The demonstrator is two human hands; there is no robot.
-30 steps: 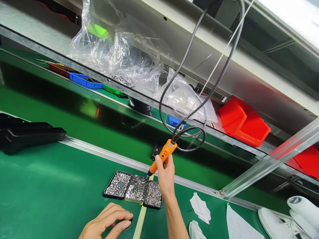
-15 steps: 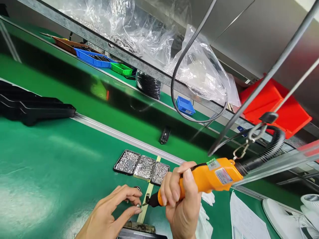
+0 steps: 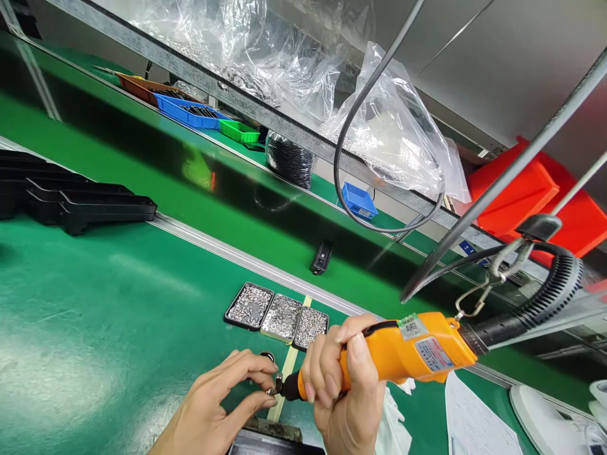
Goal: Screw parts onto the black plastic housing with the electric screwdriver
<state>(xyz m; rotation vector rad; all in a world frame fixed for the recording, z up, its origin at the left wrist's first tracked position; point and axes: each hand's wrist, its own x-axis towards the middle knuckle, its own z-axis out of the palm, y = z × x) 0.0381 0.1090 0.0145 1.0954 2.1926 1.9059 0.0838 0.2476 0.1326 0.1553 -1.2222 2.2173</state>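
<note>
My right hand (image 3: 342, 385) grips an orange electric screwdriver (image 3: 408, 351) held almost level, its black nose pointing left. My left hand (image 3: 215, 407) pinches a small metal piece (image 3: 274, 387) right at the screwdriver's tip. A black coiled cable (image 3: 545, 297) and a metal hook run from the tool's rear up to the right. Three small black trays of screws (image 3: 277, 316) lie side by side on the green mat (image 3: 95, 316) just beyond my fingers. A small round black part (image 3: 266, 357) rests by my left fingertips.
Black plastic trays (image 3: 71, 199) are stacked at the left. A dark fixture (image 3: 275, 436) shows at the bottom edge. White cloths and paper (image 3: 478, 423) lie at the right. Behind the belt are blue (image 3: 190, 114), green and red bins (image 3: 516, 189), and clear bags (image 3: 379, 133) on a shelf rail.
The screwdriver came down from upright over the trays to nearly level, close to the camera. My left hand rose off the mat and now pinches a small piece at its tip.
</note>
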